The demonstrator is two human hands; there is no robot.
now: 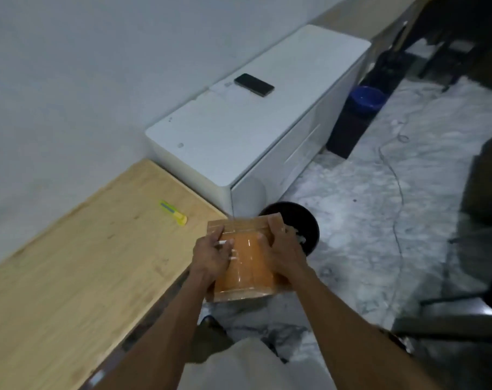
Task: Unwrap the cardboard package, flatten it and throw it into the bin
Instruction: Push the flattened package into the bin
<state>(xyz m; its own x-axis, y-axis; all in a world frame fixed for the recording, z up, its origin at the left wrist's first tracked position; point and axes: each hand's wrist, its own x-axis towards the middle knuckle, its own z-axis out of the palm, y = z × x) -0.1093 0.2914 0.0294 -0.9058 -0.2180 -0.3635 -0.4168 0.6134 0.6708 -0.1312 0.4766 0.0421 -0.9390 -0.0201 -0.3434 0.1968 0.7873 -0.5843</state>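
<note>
A flat brown cardboard package (244,266) with shiny orange-brown tape across its face is held in the air, just off the corner of the wooden table. My left hand (211,256) grips its left edge, fingers curled over the top face. My right hand (284,249) grips its right edge, thumb on the face. A black round bin (304,220) stands on the floor directly behind and below the package, with some pale scraps showing inside it.
A yellow utility knife (173,213) lies on the wooden table (70,277). A white cabinet (253,130) with a black phone (254,85) on it stands behind. A blue bucket (367,98) and cables lie on the marble floor to the right.
</note>
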